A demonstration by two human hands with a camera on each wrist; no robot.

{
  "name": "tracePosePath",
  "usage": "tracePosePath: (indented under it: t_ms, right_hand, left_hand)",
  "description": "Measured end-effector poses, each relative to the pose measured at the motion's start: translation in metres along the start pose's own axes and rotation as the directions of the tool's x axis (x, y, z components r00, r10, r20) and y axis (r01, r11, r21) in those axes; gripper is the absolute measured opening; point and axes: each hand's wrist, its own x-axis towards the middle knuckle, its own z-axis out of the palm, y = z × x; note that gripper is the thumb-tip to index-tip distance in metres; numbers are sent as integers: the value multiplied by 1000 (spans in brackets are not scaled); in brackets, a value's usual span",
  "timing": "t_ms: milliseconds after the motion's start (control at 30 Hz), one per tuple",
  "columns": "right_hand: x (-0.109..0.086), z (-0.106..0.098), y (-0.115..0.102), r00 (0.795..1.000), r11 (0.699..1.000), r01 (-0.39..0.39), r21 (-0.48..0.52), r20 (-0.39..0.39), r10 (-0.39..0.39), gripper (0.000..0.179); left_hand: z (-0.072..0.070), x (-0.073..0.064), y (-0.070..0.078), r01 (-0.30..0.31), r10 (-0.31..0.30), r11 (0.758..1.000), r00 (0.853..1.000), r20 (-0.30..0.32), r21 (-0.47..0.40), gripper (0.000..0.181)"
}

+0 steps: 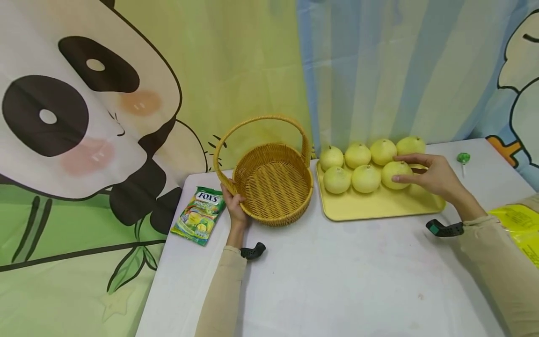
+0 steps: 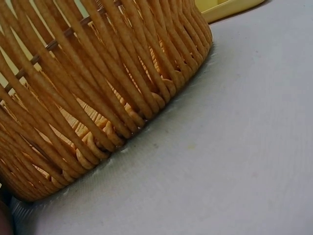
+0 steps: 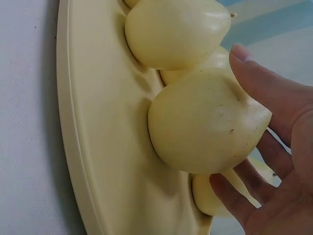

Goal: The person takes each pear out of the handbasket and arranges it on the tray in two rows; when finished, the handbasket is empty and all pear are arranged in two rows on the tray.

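A yellow-brown wicker basket (image 1: 275, 187) with a tall arched handle stands on the white table, with nothing in it. My left hand (image 1: 236, 208) grips its left side at the foot of the handle; only a sliver of that hand enters the left wrist view, beside the woven wall (image 2: 98, 88). On a yellow tray (image 1: 349, 209) sit several pale yellow pears (image 1: 365, 179) in two rows. My right hand (image 1: 433, 175) holds the front-row pear on the right (image 1: 396, 175), thumb on one side and fingers on the other. That pear (image 3: 205, 122) appears close up in the right wrist view.
A green FOX'S candy bag (image 1: 200, 215) lies left of the basket. A green lollipop (image 1: 463, 159) lies right of the tray. Yellow plastic packaging (image 1: 515, 224) shows near the right sleeve. Printed cloth with a panda hangs behind the table.
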Motion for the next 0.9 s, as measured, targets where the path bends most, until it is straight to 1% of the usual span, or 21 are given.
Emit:
tracePosePath:
  t_ms: [100,233,367,533,633,733,900]
  right_hand:
    - [-3,1,1,1000,1000,19,5,-17,-19,64]
    - [-5,0,1,997,1000,25,4,-68,-24,66]
    - [-9,-5,-1,994,1000,24,0,-104,-24,67]
    - [-16,-14,-2,985,997,72,8,-157,-69,69]
    - [-21,-18,-1,980,996,87,3,-179,-85,69]
    - [-25,-22,-1,980,998,64,-1,-187,-63,68]
    - [-29,-28,-1,984,1000,-3,-29,-178,-2,66]
  left_hand:
    - [-1,-1,-1,6,-6,1000,1000,4,-7,47]
    - [-1,-1,-2,10,-10,1000,1000,16,-7,45]
    - [-2,1,-2,15,-16,1000,1000,11,12,45]
    - [-4,3,-2,17,-17,999,1000,0,29,46]
    - [-5,3,-2,20,-20,1000,1000,-7,24,45]
    - [-6,2,-2,25,-25,999,1000,-7,24,45]
    - [-6,0,-2,30,-30,999,999,-10,21,45]
